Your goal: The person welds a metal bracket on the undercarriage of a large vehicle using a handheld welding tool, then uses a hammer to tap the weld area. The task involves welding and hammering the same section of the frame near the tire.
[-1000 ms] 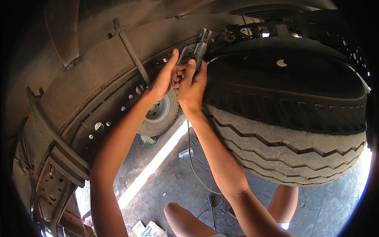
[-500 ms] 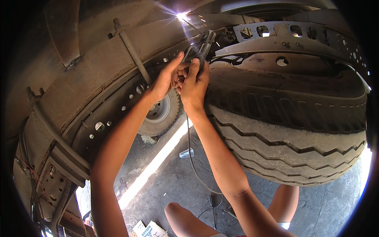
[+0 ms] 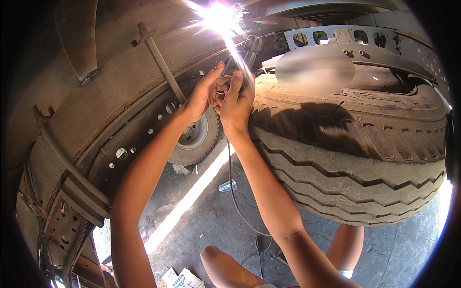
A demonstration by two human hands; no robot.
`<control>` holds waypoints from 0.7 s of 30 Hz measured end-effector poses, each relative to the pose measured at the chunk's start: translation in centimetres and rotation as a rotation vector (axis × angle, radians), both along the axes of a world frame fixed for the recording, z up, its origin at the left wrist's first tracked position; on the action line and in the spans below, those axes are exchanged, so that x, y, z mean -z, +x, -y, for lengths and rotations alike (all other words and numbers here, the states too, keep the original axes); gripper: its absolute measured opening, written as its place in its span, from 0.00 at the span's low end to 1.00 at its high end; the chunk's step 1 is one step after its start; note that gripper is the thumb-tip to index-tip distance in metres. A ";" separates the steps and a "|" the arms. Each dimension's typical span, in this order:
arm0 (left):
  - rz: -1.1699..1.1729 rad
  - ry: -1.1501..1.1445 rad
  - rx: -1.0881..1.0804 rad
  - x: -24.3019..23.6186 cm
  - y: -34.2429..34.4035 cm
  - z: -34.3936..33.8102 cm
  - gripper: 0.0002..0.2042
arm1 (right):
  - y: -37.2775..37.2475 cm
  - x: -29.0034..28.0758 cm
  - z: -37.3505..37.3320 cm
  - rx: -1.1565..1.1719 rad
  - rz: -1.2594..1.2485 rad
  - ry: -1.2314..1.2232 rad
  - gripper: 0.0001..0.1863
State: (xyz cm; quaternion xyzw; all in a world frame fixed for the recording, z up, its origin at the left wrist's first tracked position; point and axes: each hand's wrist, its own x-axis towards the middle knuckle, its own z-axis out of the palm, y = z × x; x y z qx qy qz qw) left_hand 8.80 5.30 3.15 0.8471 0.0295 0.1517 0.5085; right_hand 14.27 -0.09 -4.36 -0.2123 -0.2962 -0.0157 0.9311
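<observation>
My right hand (image 3: 237,103) is closed round the handle of a dark welding electrode holder (image 3: 251,47), raised towards the truck frame above me. Beside it, my left hand (image 3: 200,98) has its thumb side stretched up and the other fingers curled against the handle, partly hidden. A blinding white arc (image 3: 222,19) burns at the steel beyond the holder's jaws, and its glare covers the electrode tip and the joint. From under the hands a welding cable (image 3: 231,177) hangs down to the floor.
A large truck tyre (image 3: 355,177) lies close to my right arm. The rusty frame beam (image 3: 103,96), with a long bolt rod (image 3: 163,69), runs along the left. Below are a wheel (image 3: 194,134), a clear plastic cup (image 3: 226,186) and a paper box (image 3: 185,279).
The arc has grown from a small spark to a large, bright flare, lighting the tyre top and casting a dark shadow there. Both hands stay nearly in place.
</observation>
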 end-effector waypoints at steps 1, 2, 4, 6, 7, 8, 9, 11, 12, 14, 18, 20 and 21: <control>-0.001 0.001 0.002 0.0 0.0 0.1 0.33 | 0.0 0.0 0.0 0.009 -0.003 -0.010 0.23; -0.001 0.003 0.004 -0.1 0.0 0.1 0.33 | 0.0 0.0 0.1 0.016 -0.004 -0.014 0.23; -0.003 0.016 0.004 -0.1 -0.1 0.2 0.33 | -0.1 -0.1 0.1 0.027 -0.005 -0.015 0.22; -0.007 0.013 0.006 -0.2 -0.1 0.3 0.33 | -0.1 -0.1 0.2 0.026 -0.005 0.000 0.23; -0.009 0.012 0.007 -0.2 -0.1 0.4 0.34 | -0.1 -0.2 0.2 0.020 -0.004 0.013 0.23; -0.005 0.015 0.000 -0.2 -0.1 0.4 0.34 | -0.1 -0.2 0.3 0.017 -0.004 0.012 0.23; -0.001 0.019 -0.008 -0.1 -0.1 0.4 0.34 | -0.1 -0.2 0.3 0.014 -0.003 0.012 0.23; 0.003 0.023 -0.016 -0.1 -0.1 0.3 0.34 | -0.1 -0.3 0.4 0.012 -0.003 -0.006 0.24; 0.003 0.023 -0.017 -0.1 -0.1 0.3 0.35 | -0.1 -0.3 0.4 0.010 -0.004 -0.010 0.24; 0.005 0.023 -0.017 -0.1 -0.1 0.2 0.35 | -0.2 -0.3 0.6 0.000 -0.006 -0.004 0.24; -0.048 0.044 -0.012 -0.4 -0.2 0.1 0.39 | -0.5 -0.4 1.0 -0.001 -0.016 0.009 0.24; -0.041 0.037 -0.022 -0.3 -0.3 0.2 0.39 | -0.6 -0.5 1.2 -0.021 -0.033 -0.013 0.24; -0.005 0.018 -0.034 -0.2 -0.2 0.3 0.37 | -0.6 -0.5 1.3 -0.034 -0.037 -0.014 0.24</control>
